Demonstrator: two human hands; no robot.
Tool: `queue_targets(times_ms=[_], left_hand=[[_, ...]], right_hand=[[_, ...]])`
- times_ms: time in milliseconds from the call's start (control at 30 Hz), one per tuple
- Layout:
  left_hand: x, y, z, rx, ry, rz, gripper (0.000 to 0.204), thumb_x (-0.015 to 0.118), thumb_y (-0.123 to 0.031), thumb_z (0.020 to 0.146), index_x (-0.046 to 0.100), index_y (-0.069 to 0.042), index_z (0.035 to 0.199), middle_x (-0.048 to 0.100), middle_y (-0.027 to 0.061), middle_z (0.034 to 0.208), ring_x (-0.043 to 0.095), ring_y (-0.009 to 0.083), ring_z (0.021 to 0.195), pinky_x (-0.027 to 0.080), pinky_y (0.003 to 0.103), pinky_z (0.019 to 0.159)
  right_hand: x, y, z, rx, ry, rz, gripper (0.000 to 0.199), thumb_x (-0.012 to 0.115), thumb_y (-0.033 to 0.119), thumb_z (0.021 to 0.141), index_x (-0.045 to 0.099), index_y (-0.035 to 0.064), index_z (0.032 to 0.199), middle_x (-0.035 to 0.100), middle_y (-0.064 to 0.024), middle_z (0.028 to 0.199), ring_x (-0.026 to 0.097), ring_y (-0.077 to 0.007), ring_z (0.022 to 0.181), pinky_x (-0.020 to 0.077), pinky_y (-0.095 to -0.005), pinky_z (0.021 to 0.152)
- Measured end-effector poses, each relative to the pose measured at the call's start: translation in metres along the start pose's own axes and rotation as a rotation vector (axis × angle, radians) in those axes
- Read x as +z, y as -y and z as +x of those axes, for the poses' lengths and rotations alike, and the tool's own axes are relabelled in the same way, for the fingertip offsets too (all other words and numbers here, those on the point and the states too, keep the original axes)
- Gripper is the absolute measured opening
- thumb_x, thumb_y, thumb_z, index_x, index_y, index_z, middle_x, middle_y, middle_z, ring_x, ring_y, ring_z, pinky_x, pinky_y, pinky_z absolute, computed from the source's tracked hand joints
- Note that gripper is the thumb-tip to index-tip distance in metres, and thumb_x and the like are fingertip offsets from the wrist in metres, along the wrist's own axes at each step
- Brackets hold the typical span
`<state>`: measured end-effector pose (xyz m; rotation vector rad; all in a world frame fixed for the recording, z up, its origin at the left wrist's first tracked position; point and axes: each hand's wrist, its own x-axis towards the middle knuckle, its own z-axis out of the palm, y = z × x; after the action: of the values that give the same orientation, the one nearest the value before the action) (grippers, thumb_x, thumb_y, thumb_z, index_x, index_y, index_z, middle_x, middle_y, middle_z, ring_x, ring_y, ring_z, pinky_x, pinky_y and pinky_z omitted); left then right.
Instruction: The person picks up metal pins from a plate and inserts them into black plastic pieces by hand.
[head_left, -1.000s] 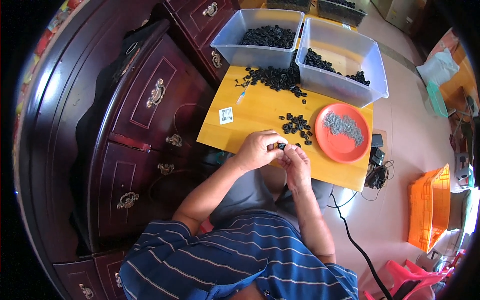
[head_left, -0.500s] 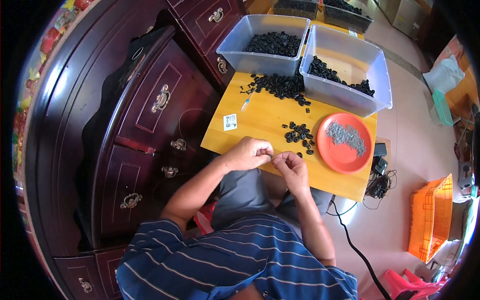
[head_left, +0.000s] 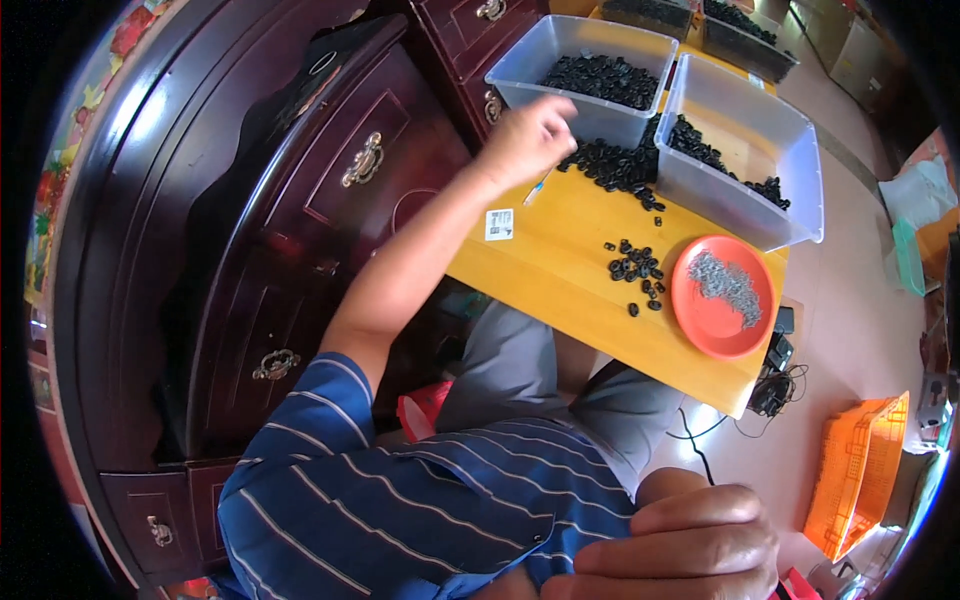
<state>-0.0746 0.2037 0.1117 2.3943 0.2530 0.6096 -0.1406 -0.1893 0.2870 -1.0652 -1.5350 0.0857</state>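
Observation:
My left hand [head_left: 528,140] is over the near side of the left clear plastic bin [head_left: 575,105], its fingers smeared by motion. Whether anything is between them cannot be told. Small black oval plastic parts [head_left: 610,80] fill the bottom of that bin, and a heap of similar black parts [head_left: 618,165] lies on the table in front of it. Close below the camera is my right hand [head_left: 690,545], its fingers curled inward; their inner side is hidden. A smaller group of black parts [head_left: 636,264] sits beside a red plate [head_left: 712,335] bearing small grey metal pieces [head_left: 727,285].
A second clear bin [head_left: 740,195] with black parts stands at the table's [head_left: 560,280] right. A white printed label [head_left: 499,225] and a thin blue-white tool [head_left: 537,188] lie at the left. Dark wooden drawers [head_left: 330,200] border that side. Cables [head_left: 775,385] and an orange crate [head_left: 855,475] are on the floor.
My hands have parted from their meeting point at the table's near edge. The left has gone up to the left bin; the right has come back toward my body. The view has shifted.

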Motion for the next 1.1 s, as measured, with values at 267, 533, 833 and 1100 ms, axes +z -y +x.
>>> queue_targets(times_ms=[267, 533, 833, 1100], left_hand=[[0.112, 0.018, -0.078, 0.085, 0.215, 0.073, 0.024, 0.075, -0.021, 0.083, 0.074, -0.01, 0.104, 0.069, 0.0098, 0.087, 0.069, 0.029, 0.082, 0.056, 0.041, 0.076], [0.127, 0.018, -0.079, 0.084, 0.219, 0.209, 0.014, 0.074, -0.023, 0.086, 0.074, -0.01, 0.091, 0.069, 0.0086, 0.088, 0.069, 0.029, 0.082, 0.055, 0.042, 0.075], [0.129, 0.01, -0.103, 0.157, 0.171, 0.379, 0.013, 0.066, -0.019, 0.091, 0.06, -0.006, 0.091, 0.068, 0.0115, 0.088, 0.068, 0.0342, 0.08, 0.054, 0.046, 0.07], [0.124, 0.009, -0.113, 0.198, -0.005, 0.269, 0.012, 0.064, -0.017, 0.092, 0.063, -0.006, 0.089, 0.068, 0.0121, 0.082, 0.068, 0.0305, 0.07, 0.054, 0.042, 0.063]], right_hand=[[0.052, -0.025, 0.007, -0.226, -0.292, -0.038, 0.03, 0.069, 0.015, 0.077, 0.076, 0.0121, 0.107, 0.074, -0.008, 0.093, 0.069, -0.016, 0.071, 0.0547, -0.0313, 0.066], [0.061, -0.097, -0.043, 0.182, -0.063, -0.096, 0.025, 0.069, 0.002, 0.079, 0.071, 0.0043, 0.104, 0.065, -0.0059, 0.074, 0.067, -0.0243, 0.067, 0.0538, -0.0355, 0.063], [0.089, -0.17, -0.14, 0.802, -0.189, 0.004, 0.015, 0.069, 0.004, 0.088, 0.072, -0.0006, 0.102, 0.073, -0.0138, 0.083, 0.071, -0.0221, 0.07, 0.056, -0.032, 0.068], [0.097, -0.201, -0.162, 0.917, -0.46, 0.322, 0.016, 0.065, 0.007, 0.097, 0.067, -0.0029, 0.11, 0.073, -0.0069, 0.091, 0.067, -0.0093, 0.08, 0.0543, -0.0242, 0.073]])
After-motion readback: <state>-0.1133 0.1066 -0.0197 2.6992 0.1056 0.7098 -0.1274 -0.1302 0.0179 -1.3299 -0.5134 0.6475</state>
